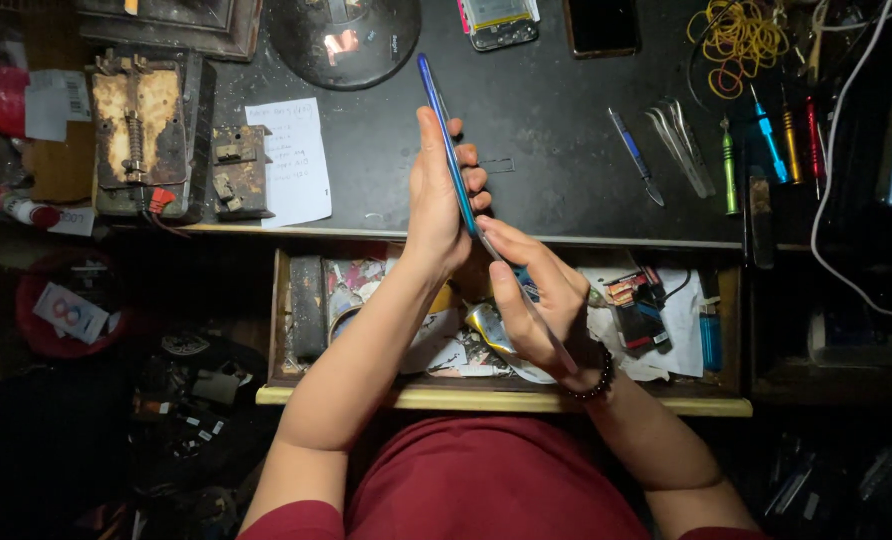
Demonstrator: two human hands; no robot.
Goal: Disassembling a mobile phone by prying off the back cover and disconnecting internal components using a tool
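Our hands meet over the open drawer (266, 395) at the desk's front edge, both clamped on one thing: a slim blue phone (444, 130) held on its edge, so that we see only its thin side; our left hand (436, 205) grips the upper stretch, thumb on one face and fingers curled over the other, while our right hand (536, 300), a dark bead bracelet (596, 380) at its wrist, closes round the lower end, which it hides from us. The phone's long axis runs up and away from us, from the right hand near our body to a free tip leaning slightly leftward over the black desk top (546, 130); the left hand is thus the farther one along that axis and the right the nearer, and neither is loose. Whether anything thin sits between the right fingers and the phone's seam we cannot tell. Around this lie, well apart, a round dark lamp base (344, 40), a rusty clamp jig (141, 130), a handwritten paper slip (291, 160), a row of coloured screwdrivers (771, 140), tweezers (681, 140) and a tangle of yellow rubber bands (736, 40); the drawer beneath the hands is littered with small parts and paper.
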